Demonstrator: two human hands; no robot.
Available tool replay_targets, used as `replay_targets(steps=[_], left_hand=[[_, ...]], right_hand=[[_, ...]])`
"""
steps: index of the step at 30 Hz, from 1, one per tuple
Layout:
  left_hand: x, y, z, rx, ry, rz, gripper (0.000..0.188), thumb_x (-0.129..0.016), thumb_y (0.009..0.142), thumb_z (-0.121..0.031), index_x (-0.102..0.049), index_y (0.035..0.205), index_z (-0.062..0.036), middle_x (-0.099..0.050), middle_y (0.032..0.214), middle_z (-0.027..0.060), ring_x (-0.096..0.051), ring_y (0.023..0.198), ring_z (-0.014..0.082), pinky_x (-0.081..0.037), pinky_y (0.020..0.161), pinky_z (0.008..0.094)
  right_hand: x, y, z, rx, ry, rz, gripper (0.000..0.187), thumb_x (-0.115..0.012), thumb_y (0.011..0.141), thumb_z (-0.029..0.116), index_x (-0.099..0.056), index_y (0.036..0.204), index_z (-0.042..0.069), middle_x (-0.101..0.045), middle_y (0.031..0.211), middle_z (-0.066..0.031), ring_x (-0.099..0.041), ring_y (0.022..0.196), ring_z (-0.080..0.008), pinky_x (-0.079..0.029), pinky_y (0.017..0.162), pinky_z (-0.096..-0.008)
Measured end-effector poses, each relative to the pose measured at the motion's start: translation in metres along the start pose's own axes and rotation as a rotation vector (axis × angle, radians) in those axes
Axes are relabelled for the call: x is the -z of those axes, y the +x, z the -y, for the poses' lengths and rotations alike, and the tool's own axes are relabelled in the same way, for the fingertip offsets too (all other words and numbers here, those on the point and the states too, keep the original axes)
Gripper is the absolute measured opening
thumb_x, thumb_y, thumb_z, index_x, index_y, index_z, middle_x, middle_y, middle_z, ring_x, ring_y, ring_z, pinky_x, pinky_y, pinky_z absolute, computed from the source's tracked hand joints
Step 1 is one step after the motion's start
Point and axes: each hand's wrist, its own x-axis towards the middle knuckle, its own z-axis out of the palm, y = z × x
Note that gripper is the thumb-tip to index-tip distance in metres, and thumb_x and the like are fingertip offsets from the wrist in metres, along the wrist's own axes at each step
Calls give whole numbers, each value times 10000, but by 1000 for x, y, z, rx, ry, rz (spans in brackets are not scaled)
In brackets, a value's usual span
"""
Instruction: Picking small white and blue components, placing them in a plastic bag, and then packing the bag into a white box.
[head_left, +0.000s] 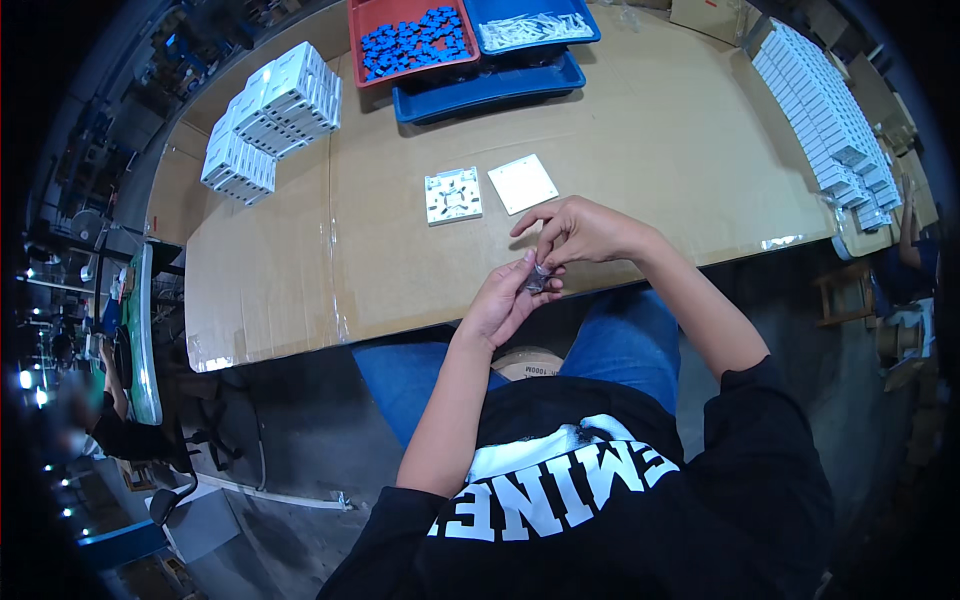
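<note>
Just off the table's near edge, my two hands meet over a small shiny grey, see-through-looking piece [537,280]; its exact kind is too small to tell. My left hand [505,302] holds it from below, fingers curled around it. From above, the thumb and forefinger of my right hand [582,232] pinch at its top, the other fingers bent. Beyond them on the cardboard-covered table lies a white square housing [453,196], its inner side up with dark cut-outs. Right of the housing rests a flat white square plate [523,184], slightly turned, with small holes near its corners.
A red tray [372,79] of small blue pieces and a blue tray [482,47] of thin white strips stand at the back, with another blue tray [490,99] before them. White housings are stacked at left [285,95] and right [825,115]. People sit farther off both sides.
</note>
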Motion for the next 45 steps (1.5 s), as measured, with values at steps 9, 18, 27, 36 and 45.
replay_targets(steps=[9, 18, 27, 36, 45], left_hand=[[1, 0, -3, 39, 95, 23, 428, -493, 1092, -402, -629, 1182, -7, -696, 1049, 124, -688, 954, 209, -583, 883, 364], [3, 0, -2, 8, 30, 37, 435, -465, 1099, -418, -620, 1169, -18, -695, 1021, 123, -692, 941, 209, -586, 866, 354], [3, 0, -3, -8, 6, 96, 473, -460, 1094, -450, -626, 1187, -17, -690, 1017, 111, -686, 942, 206, -573, 880, 371], [2, -1, -4, 3, -7, 71, 438, -515, 1083, -409, -620, 1236, -12, -688, 1050, 110, -687, 950, 214, -571, 887, 378], [2, -2, -3, -9, 16, 41, 418, -501, 1091, -369, -572, 1311, -21, -680, 1151, 123, -683, 995, 241, -573, 888, 385]], right_hand=[[3, -2, 12, -46, -138, 62, 136, -759, 783, 76, -811, 899, 30, -687, 1274, -162, -714, 952, -232, -559, 850, -355], [3, -2, 13, -65, -164, 39, 173, -726, 842, 149, -804, 924, 18, -677, 1298, -188, -715, 1001, -280, -559, 898, -376], [2, -8, 16, -41, -102, 34, 273, -642, 941, 250, -805, 976, 33, -663, 1320, -211, -698, 1096, -312, -542, 959, -395], [-2, -9, 27, -104, -177, 6, 289, -670, 986, 293, -804, 981, 38, -678, 1316, -167, -728, 1025, -282, -564, 900, -384], [-7, -4, 22, -221, -149, 33, 393, -547, 1062, 311, -770, 1068, -12, -668, 1340, -155, -705, 1088, -285, -545, 940, -376]])
